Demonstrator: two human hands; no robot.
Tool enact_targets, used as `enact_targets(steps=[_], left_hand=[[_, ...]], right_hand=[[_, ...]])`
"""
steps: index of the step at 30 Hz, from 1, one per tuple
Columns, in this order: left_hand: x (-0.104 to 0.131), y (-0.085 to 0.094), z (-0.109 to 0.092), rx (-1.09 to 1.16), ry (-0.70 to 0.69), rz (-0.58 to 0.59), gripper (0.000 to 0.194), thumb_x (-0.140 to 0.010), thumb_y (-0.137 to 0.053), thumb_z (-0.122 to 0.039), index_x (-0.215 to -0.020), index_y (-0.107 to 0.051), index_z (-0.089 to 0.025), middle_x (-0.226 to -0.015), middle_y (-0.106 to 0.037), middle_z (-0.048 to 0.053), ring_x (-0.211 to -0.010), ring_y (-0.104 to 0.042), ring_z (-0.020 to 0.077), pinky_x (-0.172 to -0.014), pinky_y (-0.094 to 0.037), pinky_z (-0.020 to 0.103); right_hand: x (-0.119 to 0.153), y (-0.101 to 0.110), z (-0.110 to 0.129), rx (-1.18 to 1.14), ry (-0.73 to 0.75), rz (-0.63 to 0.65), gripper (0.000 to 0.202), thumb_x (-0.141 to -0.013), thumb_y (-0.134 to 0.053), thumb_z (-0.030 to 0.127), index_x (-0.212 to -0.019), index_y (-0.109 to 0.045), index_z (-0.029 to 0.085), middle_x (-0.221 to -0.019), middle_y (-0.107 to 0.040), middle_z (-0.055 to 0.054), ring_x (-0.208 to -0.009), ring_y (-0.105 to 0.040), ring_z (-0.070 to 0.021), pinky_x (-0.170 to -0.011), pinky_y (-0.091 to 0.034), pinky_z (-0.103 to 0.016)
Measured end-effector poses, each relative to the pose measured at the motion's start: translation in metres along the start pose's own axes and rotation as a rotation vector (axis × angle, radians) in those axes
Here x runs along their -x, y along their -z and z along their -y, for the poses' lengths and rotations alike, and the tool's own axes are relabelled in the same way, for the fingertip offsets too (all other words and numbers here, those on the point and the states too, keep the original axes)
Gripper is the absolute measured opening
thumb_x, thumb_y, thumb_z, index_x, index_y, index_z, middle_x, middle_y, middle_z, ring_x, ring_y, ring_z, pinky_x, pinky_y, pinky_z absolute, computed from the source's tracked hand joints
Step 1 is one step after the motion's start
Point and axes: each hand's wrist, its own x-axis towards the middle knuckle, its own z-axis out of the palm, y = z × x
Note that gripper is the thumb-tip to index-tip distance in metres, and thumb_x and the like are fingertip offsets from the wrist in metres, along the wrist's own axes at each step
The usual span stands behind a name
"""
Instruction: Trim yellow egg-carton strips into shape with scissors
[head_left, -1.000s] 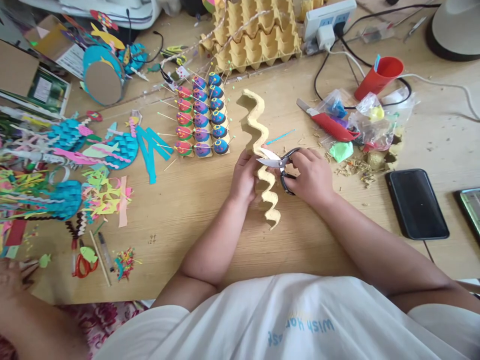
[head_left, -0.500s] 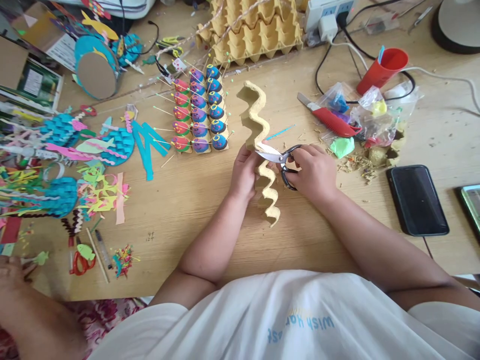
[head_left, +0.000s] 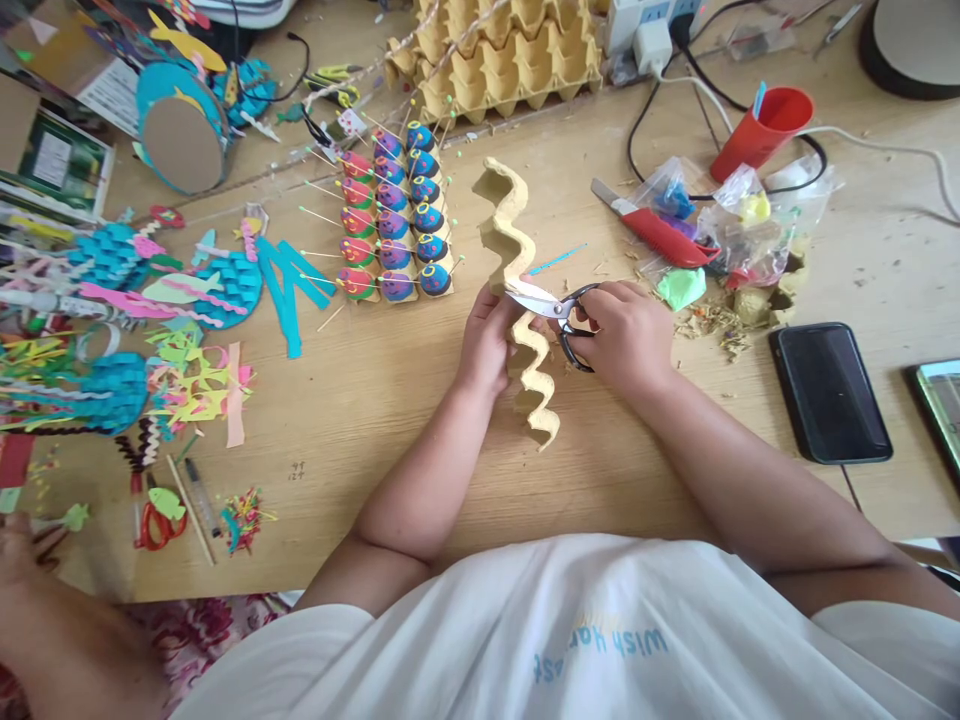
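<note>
My left hand [head_left: 486, 338] grips a wavy strip of egg carton [head_left: 517, 225] near its middle, holding it lengthwise away from me above the table. In my right hand [head_left: 626, 335] are black-handled scissors [head_left: 559, 308], fingers wrapped through the loops. Their blades lie across the strip close to my left fingers, and the blades' exact opening is hard to make out. Left of the strip stand painted egg-carton cups [head_left: 391, 225] in three rows, in red, purple and blue with faces and pins. A thin blue strip [head_left: 559, 260] rests just beyond the scissors.
Egg trays [head_left: 502, 65] sit at the back. On the right are a red-handled folding saw [head_left: 660, 235], clay in plastic bags [head_left: 750, 225], a red cup [head_left: 765, 130] and a phone [head_left: 832, 392]. Paper crafts [head_left: 112, 300] cover the left, near another person's hand [head_left: 26, 545].
The view has shifted slightly, so most things sit a little further left and up. Both hands keep their hold, and the scissors stay across the carton strip.
</note>
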Motion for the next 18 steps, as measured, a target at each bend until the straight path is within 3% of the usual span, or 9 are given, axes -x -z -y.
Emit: enact_targets(steps=[10, 18], left_hand=[[-0.0007, 0.0002, 0.0015, -0.005, 0.032, -0.042, 0.009, -0.093, -0.082, -0.029, -0.096, -0.076, -0.023, -0.073, -0.065, -0.004, -0.060, -0.063, 0.0078, -0.058, -0.046, 0.019], [-0.0004, -0.0001, 0.0011, -0.013, 0.011, -0.001, 0.004, -0.097, -0.077, -0.026, -0.096, -0.076, -0.022, -0.069, -0.063, -0.004, -0.059, -0.060, 0.0079, -0.058, -0.044, 0.020]], right_hand=[[-0.0001, -0.0022, -0.0032, 0.003, 0.005, -0.005, 0.031, -0.089, -0.070, 0.044, -0.071, -0.054, 0.025, -0.073, -0.064, -0.006, -0.073, -0.055, -0.0239, -0.064, -0.030, -0.037], [-0.0005, -0.0013, -0.0011, 0.000, -0.005, 0.003, 0.035, -0.092, -0.070, 0.049, -0.071, -0.055, 0.024, -0.074, -0.065, -0.006, -0.073, -0.056, -0.0238, -0.063, -0.028, -0.037]])
